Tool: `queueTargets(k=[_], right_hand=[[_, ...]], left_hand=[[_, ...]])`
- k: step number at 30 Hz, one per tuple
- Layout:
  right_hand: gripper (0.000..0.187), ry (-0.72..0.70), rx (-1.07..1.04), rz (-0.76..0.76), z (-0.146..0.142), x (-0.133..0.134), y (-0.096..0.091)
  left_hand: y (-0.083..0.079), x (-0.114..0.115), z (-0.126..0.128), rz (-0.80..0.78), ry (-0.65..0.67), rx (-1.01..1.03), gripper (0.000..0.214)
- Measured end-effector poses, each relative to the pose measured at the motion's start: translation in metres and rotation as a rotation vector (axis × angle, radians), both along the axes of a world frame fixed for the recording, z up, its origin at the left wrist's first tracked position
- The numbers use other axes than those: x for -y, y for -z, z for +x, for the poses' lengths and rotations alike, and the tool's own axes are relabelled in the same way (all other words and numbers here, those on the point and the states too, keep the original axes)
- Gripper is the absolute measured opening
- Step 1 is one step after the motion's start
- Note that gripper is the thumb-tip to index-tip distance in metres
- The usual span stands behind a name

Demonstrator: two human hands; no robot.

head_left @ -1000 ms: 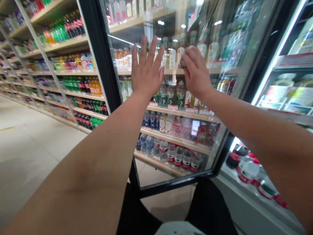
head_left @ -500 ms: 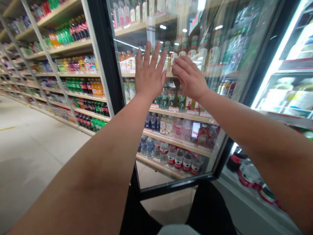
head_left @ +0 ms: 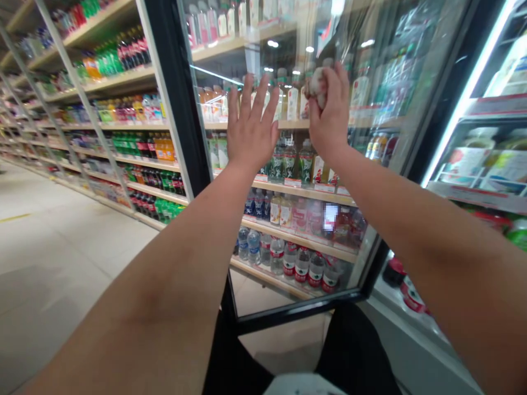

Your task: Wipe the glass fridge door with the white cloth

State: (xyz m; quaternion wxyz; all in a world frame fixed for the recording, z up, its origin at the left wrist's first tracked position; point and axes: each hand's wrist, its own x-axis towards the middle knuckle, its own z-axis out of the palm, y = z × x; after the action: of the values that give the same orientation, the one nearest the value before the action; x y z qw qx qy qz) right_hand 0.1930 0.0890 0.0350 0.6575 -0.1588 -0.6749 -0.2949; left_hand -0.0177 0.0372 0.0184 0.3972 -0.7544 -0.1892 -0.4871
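Two bare hands of yours are raised before the glass door [head_left: 300, 314], which has a black frame. Your right hand [head_left: 333, 112] is closed around a crumpled whitish cloth [head_left: 318, 82]. This cloth sticks out at the left side of the grip, between thumb and fingers; whether it touches the glass, I cannot tell. To the left of the grip, your left hand [head_left: 252, 131] holds nothing: its fingers are spread and point upward, and its palm appears to lie flat on the glass. Below the grip, you see through the glass the drink shelves [head_left: 296, 237], with red-labelled water bottles [head_left: 302, 267] on the lowest one. To the right of the grip stands a lit cooler [head_left: 391, 329]; far to its left, long store shelves [head_left: 134, 126] carry soft drinks.
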Motion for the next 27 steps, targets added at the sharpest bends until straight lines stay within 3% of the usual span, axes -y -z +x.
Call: queueTargets(k=[6, 11, 16, 20, 22, 27], right_hand=[[0.043, 0.022, 0.232, 0.042, 0.006, -0.003, 0.0], [0.045, 0.111, 0.033, 0.0, 0.012, 0.003, -0.012], [0.045, 0.071, 0.301, 0.035, 0.003, 0.009, -0.008], [0.045, 0.123, 0.145, 0.019, 0.004, 0.007, -0.022], [0.042, 0.156, 0.098, 0.006, 0.001, 0.011, -0.019], [0.04, 0.146, 0.321, 0.044, -0.005, 0.025, -0.009]], left_hand=[[0.005, -0.008, -0.001, -0.019, 0.091, 0.044, 0.082], [0.005, -0.011, -0.002, 0.024, -0.01, 0.029, 0.084], [0.006, -0.011, -0.001, 0.028, 0.088, -0.006, 0.092], [0.007, -0.012, -0.001, 0.004, 0.07, 0.019, 0.086], [0.007, -0.013, -0.001, -0.027, 0.074, 0.053, 0.076], [0.007, -0.016, -0.001, -0.077, 0.018, 0.09, 0.067]])
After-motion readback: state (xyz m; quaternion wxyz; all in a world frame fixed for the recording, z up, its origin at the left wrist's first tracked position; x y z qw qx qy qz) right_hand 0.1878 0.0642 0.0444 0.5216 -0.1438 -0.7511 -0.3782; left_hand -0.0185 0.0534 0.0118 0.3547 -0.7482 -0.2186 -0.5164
